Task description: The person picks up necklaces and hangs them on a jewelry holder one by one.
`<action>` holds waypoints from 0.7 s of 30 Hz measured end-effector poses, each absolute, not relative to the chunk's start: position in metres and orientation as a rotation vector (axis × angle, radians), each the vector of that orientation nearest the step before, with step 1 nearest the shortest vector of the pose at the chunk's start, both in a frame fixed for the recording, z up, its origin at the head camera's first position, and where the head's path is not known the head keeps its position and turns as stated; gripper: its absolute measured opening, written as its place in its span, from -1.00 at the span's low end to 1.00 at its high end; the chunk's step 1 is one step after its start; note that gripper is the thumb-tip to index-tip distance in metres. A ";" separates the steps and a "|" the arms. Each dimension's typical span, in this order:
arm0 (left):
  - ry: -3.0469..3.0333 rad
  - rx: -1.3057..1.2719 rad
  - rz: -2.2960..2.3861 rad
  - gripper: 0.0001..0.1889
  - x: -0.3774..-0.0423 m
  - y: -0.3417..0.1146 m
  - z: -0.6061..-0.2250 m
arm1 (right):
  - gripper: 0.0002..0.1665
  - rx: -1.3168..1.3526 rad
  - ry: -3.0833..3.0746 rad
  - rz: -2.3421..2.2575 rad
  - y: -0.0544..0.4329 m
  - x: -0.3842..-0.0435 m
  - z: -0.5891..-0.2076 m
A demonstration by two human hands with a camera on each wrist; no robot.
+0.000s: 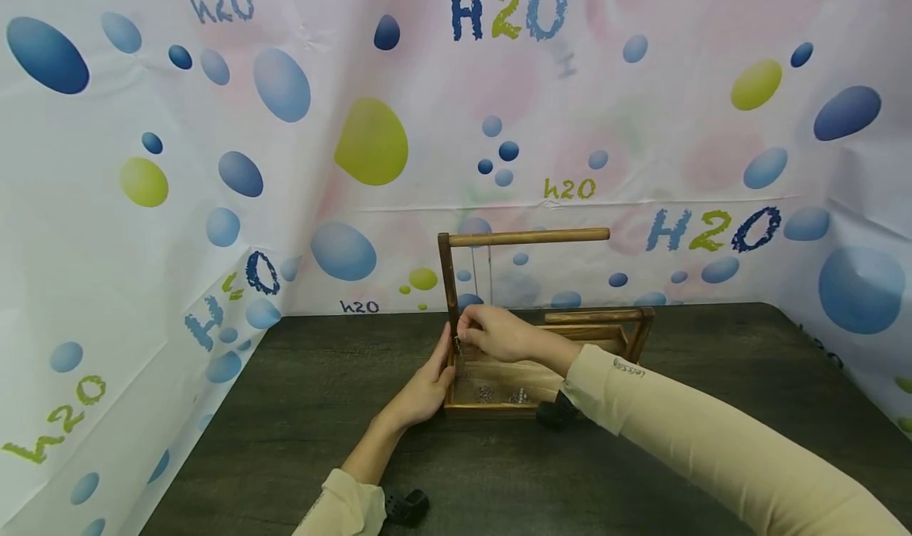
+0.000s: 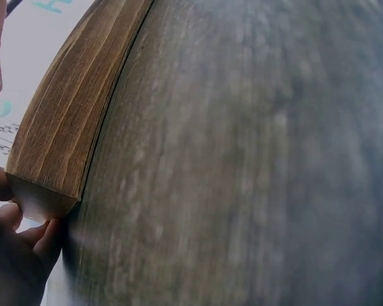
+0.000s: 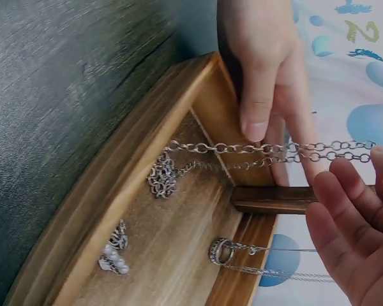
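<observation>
Near the back edge of the dark, streaky table point(image 1: 321, 441), the left hand point(image 1: 422, 389) is laid along the left side of a brown wooden tray point(image 1: 492, 412); its fingers are kept nearly straight and nothing is clutched in it. At the tray's left edge a square wooden post point(image 1: 449, 279) is seen, topped by a smooth round bar point(image 1: 530, 237). Just beside that post, a silver chain point(image 3: 217, 148) of round metal links is pinched between the thumb and fingers of the right hand point(image 1: 502, 336). It is pulled out in two lines, and its far part seems to be joined to a small heap of links point(image 3: 161, 175) near the tray's front left corner, though this is hard to make out. From the bar a thinner chain point(image 3: 277, 275) is hung, with a sparkly ring point(image 3: 221, 251) on it. Farther right, by the front edge, round white beads point(image 3: 115, 261) are bunched with more silver links. At the right end a shorter bar point(image 1: 594, 316) is held up.

Around the table a white cloth point(image 1: 427, 69) is hung, printed with blue and green blobs. Part of the tray is hidden by the right hand, its cream sleeve point(image 1: 712, 433) and a small black box point(image 1: 556, 411) at the wrist.
</observation>
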State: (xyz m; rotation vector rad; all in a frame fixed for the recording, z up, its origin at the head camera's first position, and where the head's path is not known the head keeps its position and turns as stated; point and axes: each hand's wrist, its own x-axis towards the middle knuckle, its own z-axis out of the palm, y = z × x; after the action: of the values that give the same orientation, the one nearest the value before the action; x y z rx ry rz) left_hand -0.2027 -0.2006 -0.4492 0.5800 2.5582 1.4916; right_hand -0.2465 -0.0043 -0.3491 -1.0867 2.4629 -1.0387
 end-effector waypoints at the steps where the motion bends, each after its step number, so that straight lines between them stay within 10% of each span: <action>1: 2.557 0.577 1.491 -0.23 -0.203 -0.201 -0.449 | -0.85 -1.079 2.458 -1.054 -0.004 -0.246 -0.347; 21: 2.544 0.571 1.486 -0.23 -0.203 -0.200 -0.449 | -0.80 -0.926 2.332 -1.385 -0.004 -0.251 -0.315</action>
State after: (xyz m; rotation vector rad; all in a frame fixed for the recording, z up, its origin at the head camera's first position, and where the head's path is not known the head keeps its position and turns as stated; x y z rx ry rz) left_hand -0.2032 -0.2004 -0.4488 0.5706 2.5441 1.4855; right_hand -0.2507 -0.0039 -0.3150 -0.9264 2.3318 -1.3854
